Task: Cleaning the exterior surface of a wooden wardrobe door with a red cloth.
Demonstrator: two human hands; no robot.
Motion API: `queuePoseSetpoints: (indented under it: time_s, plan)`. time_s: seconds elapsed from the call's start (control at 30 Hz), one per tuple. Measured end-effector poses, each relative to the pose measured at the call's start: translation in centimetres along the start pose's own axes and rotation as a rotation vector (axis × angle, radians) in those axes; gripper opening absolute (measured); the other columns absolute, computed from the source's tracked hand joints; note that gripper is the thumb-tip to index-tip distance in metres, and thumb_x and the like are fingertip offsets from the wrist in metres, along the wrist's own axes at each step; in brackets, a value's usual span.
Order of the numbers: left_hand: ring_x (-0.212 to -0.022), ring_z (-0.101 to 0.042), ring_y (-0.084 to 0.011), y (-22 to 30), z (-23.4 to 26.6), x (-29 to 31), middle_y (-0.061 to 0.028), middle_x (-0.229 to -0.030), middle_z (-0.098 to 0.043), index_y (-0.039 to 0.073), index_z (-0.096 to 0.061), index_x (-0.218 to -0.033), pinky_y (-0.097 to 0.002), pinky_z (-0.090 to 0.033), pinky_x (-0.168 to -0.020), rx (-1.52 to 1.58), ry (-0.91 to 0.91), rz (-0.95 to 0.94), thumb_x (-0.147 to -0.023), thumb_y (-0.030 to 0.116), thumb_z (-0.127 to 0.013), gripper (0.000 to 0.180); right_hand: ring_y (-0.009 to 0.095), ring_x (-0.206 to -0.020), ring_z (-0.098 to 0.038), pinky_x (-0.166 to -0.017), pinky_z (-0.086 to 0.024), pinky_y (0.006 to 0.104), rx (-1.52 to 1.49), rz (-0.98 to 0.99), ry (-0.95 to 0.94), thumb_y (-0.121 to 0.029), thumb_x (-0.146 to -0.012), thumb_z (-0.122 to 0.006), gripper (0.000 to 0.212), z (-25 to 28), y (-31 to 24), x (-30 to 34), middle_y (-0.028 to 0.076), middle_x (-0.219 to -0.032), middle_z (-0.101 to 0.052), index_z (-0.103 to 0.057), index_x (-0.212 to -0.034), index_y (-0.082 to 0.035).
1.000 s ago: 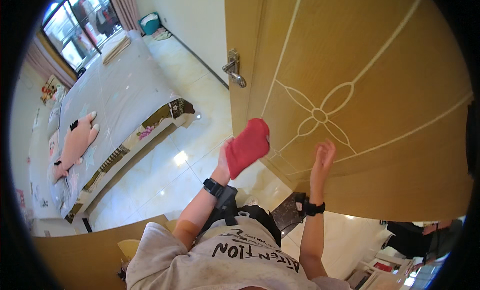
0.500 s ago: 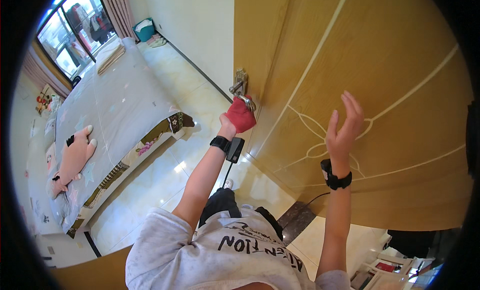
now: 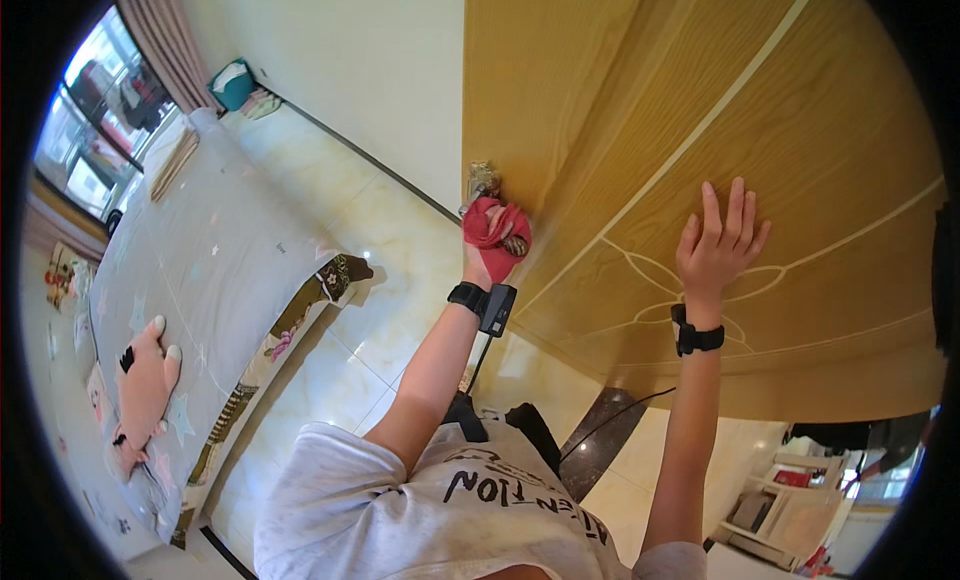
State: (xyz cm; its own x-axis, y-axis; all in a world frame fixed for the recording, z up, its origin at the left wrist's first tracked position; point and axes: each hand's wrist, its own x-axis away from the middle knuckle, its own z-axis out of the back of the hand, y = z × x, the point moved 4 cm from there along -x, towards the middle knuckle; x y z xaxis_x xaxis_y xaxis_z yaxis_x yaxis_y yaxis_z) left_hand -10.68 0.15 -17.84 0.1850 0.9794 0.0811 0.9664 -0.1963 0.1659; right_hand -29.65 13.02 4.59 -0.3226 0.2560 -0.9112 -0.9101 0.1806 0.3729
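A red cloth (image 3: 495,228) is wrapped round the handle of a wooden door (image 3: 600,110), and my left hand (image 3: 477,264) is closed on it. Part of the metal door handle (image 3: 515,245) shows through the cloth's folds, while its ornate plate (image 3: 483,178) is bare just above. The cloth hides most of my left fingers. Further right, my right hand (image 3: 718,250) is open, fingers spread against the door panel beside the pale inlaid lines, holding nothing. Each wrist wears a black strap with a small device.
To the left stands a bed (image 3: 250,220) with a pink plush toy (image 3: 147,385) and a folded blanket (image 3: 174,164). A teal basket (image 3: 232,86) is by the far wall. At lower right, beyond the door, is a pale wooden piece of furniture (image 3: 775,515).
The cloth now wraps over the handle's end instead of sitting below it. My right hand has moved right and spread flat on the door. The view has shifted toward the door.
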Motion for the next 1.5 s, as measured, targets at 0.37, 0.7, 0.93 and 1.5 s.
queuePoseSetpoints:
  time_s: [0.37, 0.7, 0.93, 1.5]
  plan:
    - [-0.096, -0.048, -0.0198, 0.5, 5.0, -2.5, -0.0051, -0.099, -0.052, 0.01, -0.046, -0.101, -0.0336, -0.037, -0.087, -0.396, -0.429, -0.035, -0.089, 0.023, -0.028, 0.025, 0.021, -0.118, -0.031, -0.102, -0.014, 0.0404, 0.06, 0.011, -0.024, -0.029, -0.087, -0.036, 0.029, -0.1, -0.4, -0.4, 0.003, -0.124, -0.038, -0.042, -0.114, -0.022]
    - [-0.058, -0.038, -0.0166, -1.3, -3.2, 1.5, -0.001, -0.061, -0.038, 0.014, -0.036, -0.065, -0.0298, -0.036, -0.062, 0.206, -0.358, 0.435, -0.085, 0.019, -0.031, 0.021, 0.021, -0.117, -0.032, -0.102, -0.015, 0.0399, 0.13, 0.007, -0.089, -0.028, -0.087, -0.038, 0.029, -0.3, 0.1, 0.1, 0.003, -0.124, -0.038, -0.041, -0.114, -0.021]
    - [-0.068, -0.049, -0.0204, -1.8, -3.2, 1.8, -0.0064, -0.067, -0.051, 0.012, -0.049, -0.074, -0.0334, -0.041, -0.065, -0.053, 0.231, 0.572, -0.084, 0.027, -0.031, 0.025, 0.021, -0.116, -0.032, -0.101, -0.016, 0.04, 0.139, -0.004, -0.079, -0.027, -0.087, -0.037, 0.028, -0.6, 0.6, 0.5, 0.003, -0.124, -0.038, -0.041, -0.114, -0.021]
    - [-0.095, -0.05, -0.0205, 9.5, -2.8, 2.3, -0.0099, -0.102, -0.054, 0.0, -0.046, -0.104, -0.0328, -0.036, -0.087, -0.655, 0.071, -0.631, -0.084, 0.032, -0.03, 0.041, 0.019, -0.116, -0.034, -0.102, -0.016, 0.0387, 0.099, -0.015, -0.075, -0.027, -0.087, -0.038, 0.028, -0.6, 0.6, 0.1, 0.002, -0.124, -0.039, -0.044, -0.114, -0.022]
